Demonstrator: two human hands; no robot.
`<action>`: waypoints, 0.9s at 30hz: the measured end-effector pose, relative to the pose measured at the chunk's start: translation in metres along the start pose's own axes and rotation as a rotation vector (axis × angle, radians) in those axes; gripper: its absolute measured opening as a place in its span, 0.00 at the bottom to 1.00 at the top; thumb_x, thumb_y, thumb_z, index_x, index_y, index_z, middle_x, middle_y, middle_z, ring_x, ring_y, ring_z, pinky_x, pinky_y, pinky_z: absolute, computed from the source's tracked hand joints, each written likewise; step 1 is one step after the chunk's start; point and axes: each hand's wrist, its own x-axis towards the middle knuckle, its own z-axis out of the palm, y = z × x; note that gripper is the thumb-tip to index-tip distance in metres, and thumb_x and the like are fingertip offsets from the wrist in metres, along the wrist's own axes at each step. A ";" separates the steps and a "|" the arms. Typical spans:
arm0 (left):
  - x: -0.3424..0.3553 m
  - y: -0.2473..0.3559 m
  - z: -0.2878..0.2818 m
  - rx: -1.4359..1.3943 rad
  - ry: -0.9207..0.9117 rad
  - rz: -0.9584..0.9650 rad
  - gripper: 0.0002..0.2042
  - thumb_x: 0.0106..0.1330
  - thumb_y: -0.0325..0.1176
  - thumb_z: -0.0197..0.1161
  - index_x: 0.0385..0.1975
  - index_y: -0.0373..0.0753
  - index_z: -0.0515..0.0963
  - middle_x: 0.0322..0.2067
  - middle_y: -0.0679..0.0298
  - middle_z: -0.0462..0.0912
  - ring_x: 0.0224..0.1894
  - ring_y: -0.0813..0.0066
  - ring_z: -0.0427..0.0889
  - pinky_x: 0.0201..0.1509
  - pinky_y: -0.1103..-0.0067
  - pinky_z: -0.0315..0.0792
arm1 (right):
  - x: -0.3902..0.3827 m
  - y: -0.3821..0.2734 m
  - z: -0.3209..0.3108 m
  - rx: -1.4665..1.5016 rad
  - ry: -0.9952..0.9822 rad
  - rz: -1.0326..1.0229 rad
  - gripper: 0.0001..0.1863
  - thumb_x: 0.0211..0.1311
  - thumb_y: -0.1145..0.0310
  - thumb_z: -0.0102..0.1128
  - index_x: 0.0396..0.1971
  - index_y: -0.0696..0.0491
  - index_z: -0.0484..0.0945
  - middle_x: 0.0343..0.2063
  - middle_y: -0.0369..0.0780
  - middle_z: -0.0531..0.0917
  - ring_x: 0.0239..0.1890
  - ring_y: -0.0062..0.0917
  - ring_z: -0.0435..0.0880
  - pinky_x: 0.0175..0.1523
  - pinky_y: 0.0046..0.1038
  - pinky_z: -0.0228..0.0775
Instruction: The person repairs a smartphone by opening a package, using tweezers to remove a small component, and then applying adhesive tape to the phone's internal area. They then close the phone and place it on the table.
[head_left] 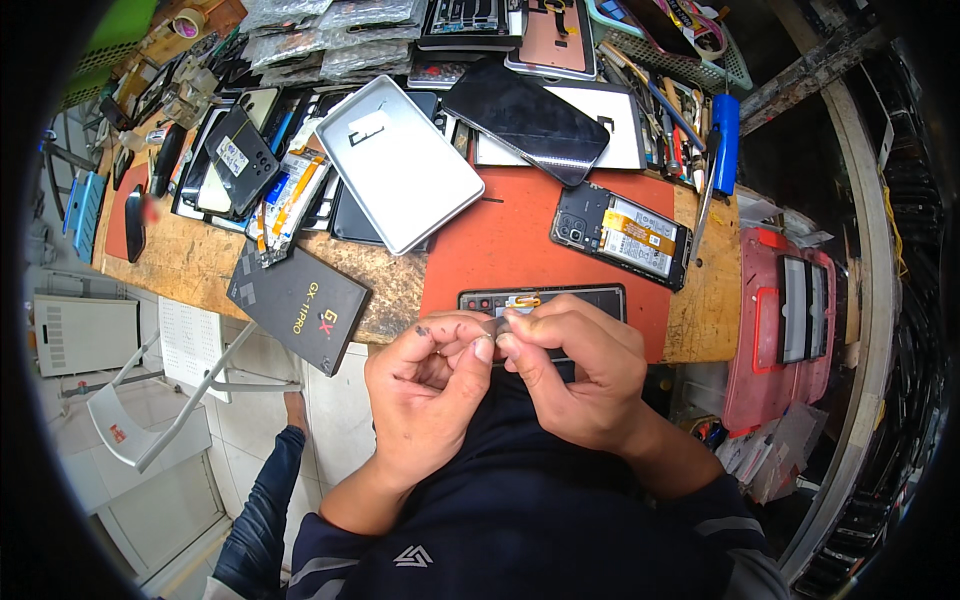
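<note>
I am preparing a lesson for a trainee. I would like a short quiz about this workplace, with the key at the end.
1. True or false: the two hands are held wide apart.
2. Choose one. The opened phone with the exposed battery lies mostly on: A) the white tray; B) the red mat; C) the floor.
3. Fill in: the box that sticks out past the table edge is ___ in colour.

Key: 1. False; the fingertips of the left hand and right hand come together at a small grey piece. 2. B. 3. Black.
</note>
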 end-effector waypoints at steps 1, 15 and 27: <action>0.000 0.000 0.000 0.002 0.009 -0.003 0.08 0.79 0.16 0.65 0.53 0.24 0.82 0.47 0.57 0.90 0.47 0.79 0.89 0.49 0.84 0.81 | -0.001 0.001 0.000 -0.004 -0.001 -0.004 0.09 0.64 0.88 0.72 0.42 0.64 0.85 0.30 0.46 0.87 0.27 0.30 0.88 0.32 0.28 0.79; 0.002 -0.003 0.000 -0.146 0.041 -0.059 0.06 0.80 0.20 0.67 0.51 0.26 0.83 0.45 0.57 0.92 0.45 0.77 0.91 0.53 0.80 0.84 | 0.000 0.002 0.003 0.019 0.028 0.003 0.10 0.64 0.89 0.71 0.43 0.64 0.85 0.32 0.46 0.89 0.29 0.29 0.91 0.34 0.26 0.82; 0.002 0.000 -0.001 -0.029 0.043 -0.099 0.05 0.77 0.19 0.68 0.49 0.28 0.83 0.47 0.54 0.91 0.45 0.73 0.90 0.56 0.75 0.83 | 0.000 0.004 0.003 -0.024 0.031 -0.054 0.10 0.63 0.89 0.71 0.42 0.63 0.85 0.30 0.47 0.88 0.28 0.32 0.90 0.32 0.29 0.81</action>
